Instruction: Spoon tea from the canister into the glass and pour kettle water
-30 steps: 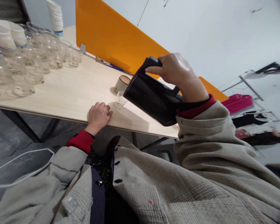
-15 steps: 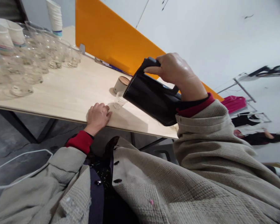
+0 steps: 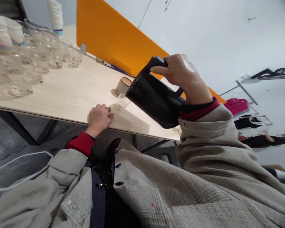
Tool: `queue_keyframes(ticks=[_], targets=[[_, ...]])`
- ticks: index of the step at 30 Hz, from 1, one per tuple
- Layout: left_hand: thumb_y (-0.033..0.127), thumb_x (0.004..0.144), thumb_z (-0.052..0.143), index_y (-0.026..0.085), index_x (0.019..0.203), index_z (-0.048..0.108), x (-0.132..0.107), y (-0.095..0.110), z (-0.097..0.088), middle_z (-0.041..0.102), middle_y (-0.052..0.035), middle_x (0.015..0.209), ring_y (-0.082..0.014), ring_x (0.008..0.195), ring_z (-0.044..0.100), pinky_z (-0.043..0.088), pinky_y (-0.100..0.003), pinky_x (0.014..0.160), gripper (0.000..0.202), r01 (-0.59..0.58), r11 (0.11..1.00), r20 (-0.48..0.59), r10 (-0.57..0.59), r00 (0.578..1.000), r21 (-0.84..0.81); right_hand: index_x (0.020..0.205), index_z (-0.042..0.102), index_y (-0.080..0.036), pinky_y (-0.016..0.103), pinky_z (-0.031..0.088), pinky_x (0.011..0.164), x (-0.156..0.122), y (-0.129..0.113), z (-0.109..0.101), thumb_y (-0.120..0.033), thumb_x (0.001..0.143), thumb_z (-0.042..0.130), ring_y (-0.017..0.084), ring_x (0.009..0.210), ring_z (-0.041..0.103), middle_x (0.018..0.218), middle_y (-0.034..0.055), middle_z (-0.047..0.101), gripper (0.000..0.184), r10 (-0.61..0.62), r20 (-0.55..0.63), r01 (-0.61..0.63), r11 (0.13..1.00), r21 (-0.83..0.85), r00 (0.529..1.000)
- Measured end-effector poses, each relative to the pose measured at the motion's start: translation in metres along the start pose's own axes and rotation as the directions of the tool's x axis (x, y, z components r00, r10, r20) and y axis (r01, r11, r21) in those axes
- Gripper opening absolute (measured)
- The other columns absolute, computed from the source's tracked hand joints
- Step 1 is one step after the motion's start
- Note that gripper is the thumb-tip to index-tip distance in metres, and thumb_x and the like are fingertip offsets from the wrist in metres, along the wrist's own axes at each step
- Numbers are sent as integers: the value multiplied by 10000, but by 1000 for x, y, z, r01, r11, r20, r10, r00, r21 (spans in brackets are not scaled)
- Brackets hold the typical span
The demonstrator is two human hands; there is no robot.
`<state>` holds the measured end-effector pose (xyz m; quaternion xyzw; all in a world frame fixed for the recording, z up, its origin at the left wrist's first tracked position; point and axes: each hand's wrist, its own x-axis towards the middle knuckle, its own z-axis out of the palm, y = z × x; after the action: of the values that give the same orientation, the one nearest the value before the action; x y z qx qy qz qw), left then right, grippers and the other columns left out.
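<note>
My right hand [image 3: 178,68] grips the handle of a black kettle [image 3: 156,96]. The kettle is tilted above the table, its spout end to the left and low. Right at that spout end a small clear plastic cup [image 3: 123,102] stands upright on the tabletop. Whether water runs into it is hard to make out. My left hand [image 3: 99,117] rests on the table edge to the left of the cup, holding nothing, its fingers loosely bent and apart from the cup. Behind the cup sits a round light-coloured container with a wooden top [image 3: 124,85].
Several clear cups [image 3: 33,63] crowd the left end of the wooden table [image 3: 68,95], beside paper cups [image 3: 14,31] and a stack of paper cups [image 3: 55,17]. An orange divider [image 3: 114,34] runs along the back. Clothes hang on a rack [image 3: 247,91] at right, near another person.
The kettle and my right hand have shifted slightly to the right, and the tilt looks much the same. My left hand and the cup have stayed in place.
</note>
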<state>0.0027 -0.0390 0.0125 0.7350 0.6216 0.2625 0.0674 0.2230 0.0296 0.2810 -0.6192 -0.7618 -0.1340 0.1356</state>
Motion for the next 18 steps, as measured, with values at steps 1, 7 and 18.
queue_keyframes(ticks=[1,7,18], targets=[[376,1063,571,228,1097,822,0,0,0,782,-156,1164,-379,1218,661,508,-514,982,293,-3,1000,-2,3,1000,-1,607,425,-277,394,314,728,-3,1,-1,-438,933,883,150,642,332,555,-45,371,585,11,-22,-11,1000,-6,1000],[361,1053,589,208,1122,813,-1,-1,-1,782,-168,1200,-384,1246,659,497,-507,983,280,-3,1000,0,3,1000,11,612,465,-261,382,283,690,-23,19,1,-356,989,850,134,599,381,560,-46,451,547,87,-92,-82,995,56,992],[340,1038,578,204,1114,814,1,-4,5,797,-159,1166,-369,1205,668,491,-479,948,283,-3,999,-59,6,998,48,729,540,-239,300,327,546,-61,92,24,-402,1061,699,106,493,442,569,-64,479,403,284,-213,-152,863,482,935]])
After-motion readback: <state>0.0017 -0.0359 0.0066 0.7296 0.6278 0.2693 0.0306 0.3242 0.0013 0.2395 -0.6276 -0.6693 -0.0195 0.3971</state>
